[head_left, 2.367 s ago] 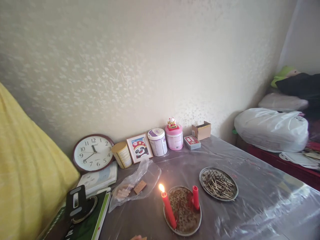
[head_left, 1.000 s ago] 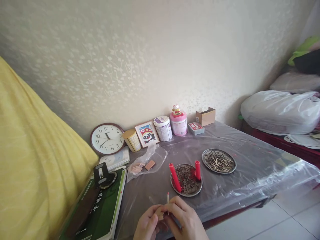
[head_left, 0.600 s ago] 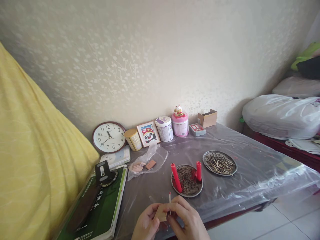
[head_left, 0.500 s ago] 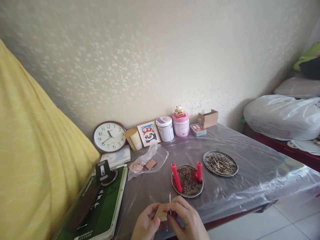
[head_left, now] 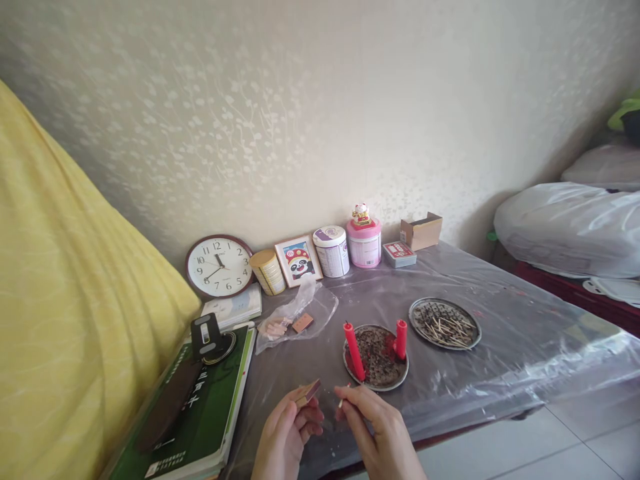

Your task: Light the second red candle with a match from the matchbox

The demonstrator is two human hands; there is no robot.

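My left hand (head_left: 286, 435) grips a small brown matchbox (head_left: 307, 393) near the table's front edge. Just to its right, my right hand (head_left: 376, 432) pinches a thin match (head_left: 343, 396) whose tip points toward the box; a small gap lies between them. Beyond the hands a round metal plate (head_left: 376, 373) holds two red candles, a tilted one (head_left: 354, 351) on the left and a shorter one (head_left: 401, 339) on the right, neither showing a flame. A second metal plate (head_left: 467, 322) further right carries several used matches.
A clear bag (head_left: 300, 313) with small boxes lies left of the plates. A green book (head_left: 195, 413) with a phone stand, a wall clock (head_left: 219, 266), tins (head_left: 331, 251), a framed picture and a carton line the wall. Yellow cloth (head_left: 65, 320) fills the left; a white bag (head_left: 570, 227) lies right.
The left candle's flame seen earlier is gone. My hands have drawn apart: the match was held upright against the box and now is off to the right, tilted toward it.
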